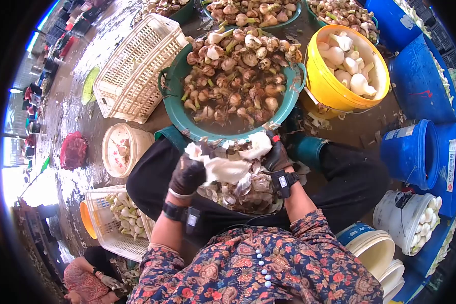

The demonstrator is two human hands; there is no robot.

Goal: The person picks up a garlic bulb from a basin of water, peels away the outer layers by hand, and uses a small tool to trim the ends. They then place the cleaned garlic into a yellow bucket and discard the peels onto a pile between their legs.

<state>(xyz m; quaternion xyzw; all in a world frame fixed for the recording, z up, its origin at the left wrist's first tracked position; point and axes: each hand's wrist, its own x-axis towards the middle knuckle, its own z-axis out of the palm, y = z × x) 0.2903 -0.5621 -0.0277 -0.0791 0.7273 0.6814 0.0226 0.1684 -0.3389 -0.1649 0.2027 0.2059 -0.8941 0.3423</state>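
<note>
My left hand [187, 175], in a dark glove, grips a white bulb with loose skins [223, 167] over my lap. Wearing the same kind of glove, my right hand [277, 154] holds the other end of that bulb, where a white peel [258, 144] curls up. A heap of peeled skins [248, 192] lies on my lap beneath both hands. Just ahead stands a green basin [294, 96] filled with unpeeled, muddy bulbs in water.
A yellow bucket [321, 83] of peeled white bulbs stands right of the basin. Blue barrels [415, 152] and a white pail [395, 218] of bulbs crowd the right. White crates [131, 66] and a small basket [119, 149] sit on the wet floor at left. Another person [86, 276] crouches lower left.
</note>
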